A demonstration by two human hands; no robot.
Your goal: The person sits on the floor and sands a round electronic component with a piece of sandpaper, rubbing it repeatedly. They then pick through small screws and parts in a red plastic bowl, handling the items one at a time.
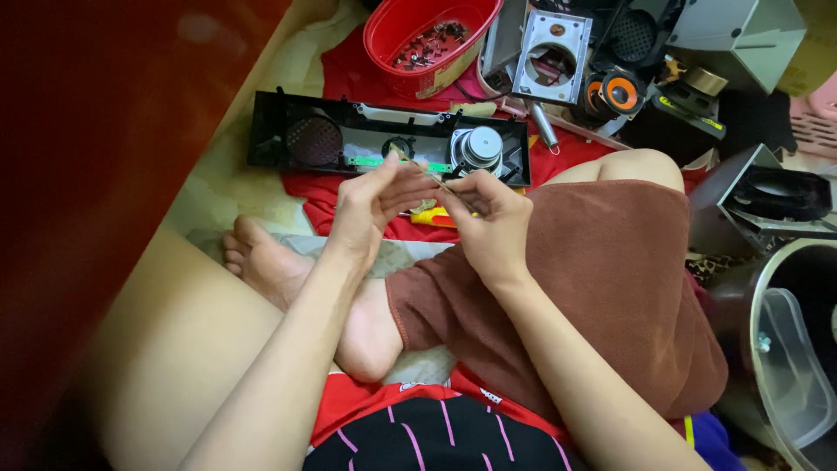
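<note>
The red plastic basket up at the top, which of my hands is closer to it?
Left. The left hand sits almost directly below the red basket; the right hand is lower and off to the right. Both pinch a thin wire between them.

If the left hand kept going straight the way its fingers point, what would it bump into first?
Probably the right hand, which sits just across from the left hand; both pinch a thin wire between them. Beyond lies the open black speaker case, though depth is hard to judge.
</note>
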